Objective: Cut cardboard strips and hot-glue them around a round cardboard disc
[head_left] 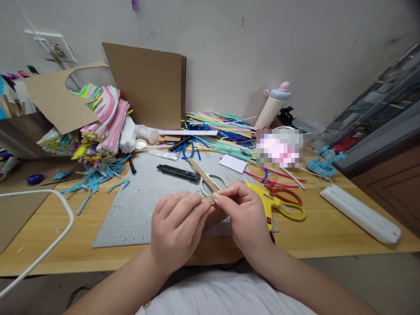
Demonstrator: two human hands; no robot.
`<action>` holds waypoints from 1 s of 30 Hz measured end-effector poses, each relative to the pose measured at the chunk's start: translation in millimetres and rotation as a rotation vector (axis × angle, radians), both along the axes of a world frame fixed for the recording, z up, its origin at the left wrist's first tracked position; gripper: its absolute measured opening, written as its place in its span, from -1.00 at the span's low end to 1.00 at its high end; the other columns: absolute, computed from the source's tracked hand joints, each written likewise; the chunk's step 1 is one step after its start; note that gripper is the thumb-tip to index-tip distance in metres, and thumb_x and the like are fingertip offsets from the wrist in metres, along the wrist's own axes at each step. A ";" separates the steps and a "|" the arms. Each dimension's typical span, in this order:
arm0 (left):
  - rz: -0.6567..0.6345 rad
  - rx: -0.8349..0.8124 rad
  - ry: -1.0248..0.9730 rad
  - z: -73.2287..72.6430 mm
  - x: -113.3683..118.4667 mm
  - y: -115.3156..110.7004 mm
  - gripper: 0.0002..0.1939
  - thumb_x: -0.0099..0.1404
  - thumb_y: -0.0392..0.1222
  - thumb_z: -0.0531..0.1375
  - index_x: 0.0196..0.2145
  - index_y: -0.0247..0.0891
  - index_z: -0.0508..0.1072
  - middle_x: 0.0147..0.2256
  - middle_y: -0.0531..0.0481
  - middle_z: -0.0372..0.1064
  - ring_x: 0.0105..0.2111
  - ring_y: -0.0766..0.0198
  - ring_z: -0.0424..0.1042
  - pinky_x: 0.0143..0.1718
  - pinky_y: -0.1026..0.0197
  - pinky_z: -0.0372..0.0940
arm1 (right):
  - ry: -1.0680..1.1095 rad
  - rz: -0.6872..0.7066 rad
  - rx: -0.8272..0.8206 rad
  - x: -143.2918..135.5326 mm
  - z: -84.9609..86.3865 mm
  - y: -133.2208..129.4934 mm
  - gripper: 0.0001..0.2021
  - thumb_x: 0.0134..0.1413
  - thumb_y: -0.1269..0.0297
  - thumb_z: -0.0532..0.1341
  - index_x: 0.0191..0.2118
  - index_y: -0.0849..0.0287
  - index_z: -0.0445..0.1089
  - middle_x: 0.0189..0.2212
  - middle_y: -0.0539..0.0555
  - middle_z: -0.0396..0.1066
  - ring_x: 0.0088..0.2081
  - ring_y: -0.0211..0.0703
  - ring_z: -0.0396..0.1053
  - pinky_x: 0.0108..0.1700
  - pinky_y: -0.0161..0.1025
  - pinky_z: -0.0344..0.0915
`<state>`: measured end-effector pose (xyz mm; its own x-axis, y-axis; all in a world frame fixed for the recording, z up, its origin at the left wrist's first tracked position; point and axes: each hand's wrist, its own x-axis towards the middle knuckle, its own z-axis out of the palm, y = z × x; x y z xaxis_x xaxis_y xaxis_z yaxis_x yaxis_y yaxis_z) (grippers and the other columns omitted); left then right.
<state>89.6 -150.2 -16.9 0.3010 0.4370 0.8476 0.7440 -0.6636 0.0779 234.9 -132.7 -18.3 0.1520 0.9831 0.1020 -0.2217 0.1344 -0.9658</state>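
Observation:
A narrow cardboard strip (204,176) runs up and left from between my two hands, over the grey cutting mat (131,197). My left hand (180,227) is closed on the strip's lower end, its fingers pressed together. Pinched on the same strip, right beside it, is my right hand (244,214). Part of a brown piece shows beneath the hands, mostly hidden. Just beyond them lie white-handled scissors (223,178) and a black utility knife (177,173). The yellow glue gun (264,201) is right of my right hand.
Red-and-yellow-handled scissors (293,211) and a long white case (361,213) lie at the right. Pipe cleaners (223,127) are heaped along the wall. A cardboard sheet (147,83) leans there. Blue scraps (98,175) are at the left, near a white cable (67,205).

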 end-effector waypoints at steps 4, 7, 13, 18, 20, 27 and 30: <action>-0.028 0.036 -0.023 -1.6 0.5 0.8 -0.89 0.23 -0.38 0.30 -0.29 -0.26 0.47 -0.36 -0.02 0.49 -0.32 0.23 0.42 -0.25 0.16 0.25 | -0.002 -0.015 0.004 0.5 -0.8 -0.3 -0.85 -0.18 0.37 0.38 -0.58 0.12 0.40 -0.64 -0.14 0.33 -0.53 -0.31 0.22 -0.44 -0.32 0.16; -0.049 -0.077 -0.173 -0.9 -1.0 -1.1 -0.94 0.28 -0.33 0.26 -0.32 -0.22 0.44 -0.36 0.01 0.43 -0.33 0.27 0.40 -0.25 0.18 0.26 | 0.003 -0.025 -0.002 1.1 -2.4 -0.3 -0.86 -0.17 0.36 0.39 -0.57 0.11 0.41 -0.63 -0.14 0.34 -0.53 -0.31 0.21 -0.44 -0.32 0.13; -0.060 -0.212 -0.630 0.1 -19.5 -3.7 -0.75 0.46 -0.22 0.02 -0.41 -0.22 0.30 -0.43 0.05 0.25 -0.39 0.30 0.29 -0.34 0.20 0.21 | 0.019 -0.043 -0.018 3.1 -6.2 1.4 -0.85 -0.17 0.34 0.39 -0.57 0.10 0.41 -0.62 -0.13 0.35 -0.50 -0.29 0.21 -0.42 -0.30 0.12; -0.085 -0.375 -0.507 -15.8 -34.0 -11.8 -0.69 0.48 -0.11 -0.03 -0.41 -0.22 0.31 -0.42 0.02 0.26 -0.36 0.27 0.31 -0.33 0.17 0.21 | 0.031 -0.049 -0.024 3.6 -7.1 2.0 -0.86 -0.18 0.35 0.40 -0.57 0.09 0.42 -0.61 -0.13 0.36 -0.49 -0.28 0.22 -0.40 -0.29 0.11; -0.073 -0.360 -0.452 -23.6 -33.1 -15.7 -0.84 0.41 -0.10 0.12 -0.24 -0.23 0.38 -0.29 -0.03 0.34 -0.24 0.21 0.35 -0.22 0.13 0.27 | 0.038 -0.051 -0.028 3.7 -7.1 1.3 -0.85 -0.17 0.34 0.40 -0.57 0.09 0.42 -0.62 -0.13 0.35 -0.50 -0.28 0.21 -0.41 -0.29 0.10; -0.043 -0.242 -0.447 -32.0 -16.8 -15.8 -0.78 0.19 -0.50 0.28 -0.28 -0.23 0.46 -0.28 0.01 0.41 -0.27 0.30 0.42 -0.24 0.20 0.34 | 0.045 -0.065 -0.032 4.2 -5.8 -0.2 -0.85 -0.19 0.34 0.40 -0.57 0.10 0.41 -0.61 -0.13 0.34 -0.49 -0.28 0.19 -0.39 -0.28 0.11; -0.036 -0.199 -0.457 -29.4 -15.1 -14.1 -0.79 0.17 -0.52 0.29 -0.35 -0.24 0.45 -0.34 0.03 0.39 -0.32 0.31 0.41 -0.29 0.21 0.33 | 0.046 -0.079 -0.033 3.8 -5.1 0.3 -0.84 -0.21 0.33 0.40 -0.58 0.11 0.40 -0.61 -0.12 0.34 -0.49 -0.27 0.19 -0.39 -0.27 0.11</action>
<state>74.5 -164.2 -46.3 -0.0636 0.5999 0.7976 0.5813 -0.6273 0.5182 238.7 -132.4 -23.4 0.2326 0.9707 0.0609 -0.2556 0.1214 -0.9591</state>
